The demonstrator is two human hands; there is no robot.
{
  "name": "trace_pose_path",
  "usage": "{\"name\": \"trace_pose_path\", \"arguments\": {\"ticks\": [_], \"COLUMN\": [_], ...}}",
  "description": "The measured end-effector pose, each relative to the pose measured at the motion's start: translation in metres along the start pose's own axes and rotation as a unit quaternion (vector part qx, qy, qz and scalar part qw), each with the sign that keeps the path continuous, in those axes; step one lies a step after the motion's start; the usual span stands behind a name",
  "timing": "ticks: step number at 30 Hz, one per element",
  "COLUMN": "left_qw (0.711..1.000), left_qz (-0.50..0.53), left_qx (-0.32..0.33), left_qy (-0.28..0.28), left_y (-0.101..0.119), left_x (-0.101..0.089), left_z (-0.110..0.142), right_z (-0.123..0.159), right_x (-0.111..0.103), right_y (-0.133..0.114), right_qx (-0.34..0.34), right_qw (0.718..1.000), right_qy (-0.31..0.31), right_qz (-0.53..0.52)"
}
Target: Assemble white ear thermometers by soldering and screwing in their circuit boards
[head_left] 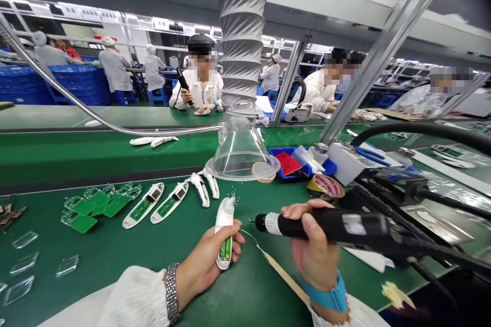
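Observation:
My left hand (pixel 205 255) is closed around a white ear thermometer (pixel 224 218), its tip pointing away from me. Its battery bay is uncovered, showing green batteries. In my right hand (pixel 314 240) lies a black electric screwdriver (pixel 330 225), held level with its bit pointing left toward the thermometer but apart from it. A thin wire on a pale stick (pixel 286 276) rests on the bench between my hands. Tiny white bits (pixel 238 191) are scattered just beyond the thermometer's tip.
A clear extraction hood (pixel 243 150) hangs ahead. Left lie green circuit boards (pixel 97 202), open housings with boards (pixel 143 205), white thermometer bodies (pixel 199 189) and clear plastic covers (pixel 25 263). Right are a blue tray (pixel 282 172), a tape roll (pixel 326 186) and black tool arms (pixel 418 196). A co-worker (pixel 201 82) sits opposite.

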State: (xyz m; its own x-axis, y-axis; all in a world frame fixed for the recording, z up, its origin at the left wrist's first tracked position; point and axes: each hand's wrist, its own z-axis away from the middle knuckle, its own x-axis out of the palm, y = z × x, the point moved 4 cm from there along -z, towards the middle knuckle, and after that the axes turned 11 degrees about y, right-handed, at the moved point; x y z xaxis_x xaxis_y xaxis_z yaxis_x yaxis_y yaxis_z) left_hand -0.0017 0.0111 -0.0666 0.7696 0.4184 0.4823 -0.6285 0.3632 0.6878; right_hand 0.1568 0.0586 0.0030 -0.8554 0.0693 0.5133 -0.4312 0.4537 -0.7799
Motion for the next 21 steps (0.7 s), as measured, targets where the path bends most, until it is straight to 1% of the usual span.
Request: {"name": "trace_pose_path", "arguments": {"ticks": [2, 5, 8, 13, 21], "left_qw": [1.0, 1.0, 1.0, 1.0, 0.999], "left_qz": [-0.002, -0.007, -0.007, 0.002, 0.014], "left_qx": [-0.001, 0.005, 0.012, 0.01, 0.01], "left_qy": [0.005, -0.005, -0.014, -0.026, -0.028], "left_y": [0.0, 0.001, 0.001, 0.002, 0.0], "left_x": [0.0, 0.001, 0.002, 0.002, 0.004], "left_z": [0.0, 0.001, 0.002, 0.005, 0.005], "right_z": [0.004, 0.012, 0.02, 0.027, 0.03], "right_x": [0.0, 0.001, 0.003, 0.007, 0.005], "right_y": [-0.013, -0.033, -0.043, -0.044, -0.047], "right_qx": [-0.004, -0.003, 0.01, 0.025, 0.007], "right_qw": [1.0, 1.0, 0.999, 0.999, 0.999], "right_qy": [0.0, 0.001, 0.002, 0.004, -0.001], "right_qz": [-0.008, -0.022, -0.036, -0.048, -0.046]}}
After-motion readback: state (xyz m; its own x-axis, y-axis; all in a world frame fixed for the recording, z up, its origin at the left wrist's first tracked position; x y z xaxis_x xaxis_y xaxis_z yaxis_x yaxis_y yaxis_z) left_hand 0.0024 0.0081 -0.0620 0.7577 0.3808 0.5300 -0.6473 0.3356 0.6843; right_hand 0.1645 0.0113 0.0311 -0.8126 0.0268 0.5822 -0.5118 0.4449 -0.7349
